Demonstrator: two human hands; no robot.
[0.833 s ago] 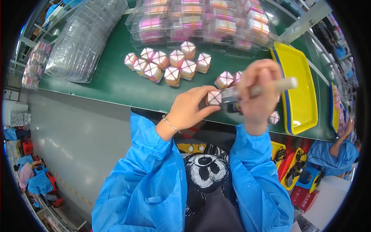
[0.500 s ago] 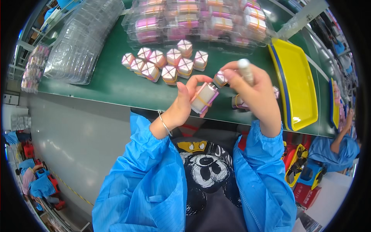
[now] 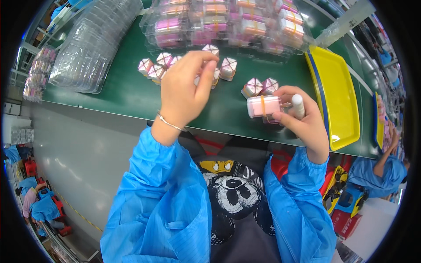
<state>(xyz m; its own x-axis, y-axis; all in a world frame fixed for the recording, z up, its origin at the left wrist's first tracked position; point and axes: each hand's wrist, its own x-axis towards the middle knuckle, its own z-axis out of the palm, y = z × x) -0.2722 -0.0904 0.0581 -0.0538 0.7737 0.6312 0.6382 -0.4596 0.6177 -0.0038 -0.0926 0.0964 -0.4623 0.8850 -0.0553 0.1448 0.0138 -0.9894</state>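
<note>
Here, right hand near table edge

A wide strip of bare green table lay open along the near edge, left of the left hand, with room to pass between the stack of clear plastic trays and the cluster of small pink boxes. Toward the far edge the way was blocked by a row of packed clear cases. On the right, the right hand sat between two loose pink boxes and the yellow tray, leaving only a narrow green gap beside the tray.
</note>
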